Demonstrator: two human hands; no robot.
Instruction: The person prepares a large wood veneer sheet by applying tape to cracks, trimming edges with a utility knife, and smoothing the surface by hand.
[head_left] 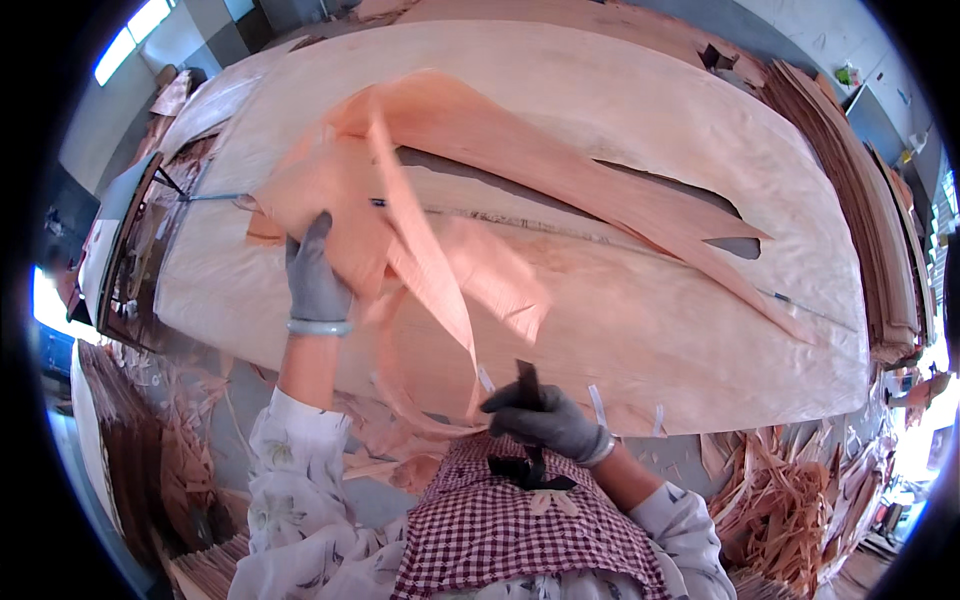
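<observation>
On the left, the person's gloved left hand (318,275) grips loose orange-brown veneer strips (450,115), which trail rightward over a broad pale veneer sheet (700,350), while the gloved right hand (547,422) is closed around a dark flat tool (528,376) at the near side.

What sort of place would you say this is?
Probably a wood-veneer workshop: thin orange-brown strips lie over a broad pale sheet, a thick stack of brown sheets is at the right, and torn scraps are heaped lower right.
</observation>
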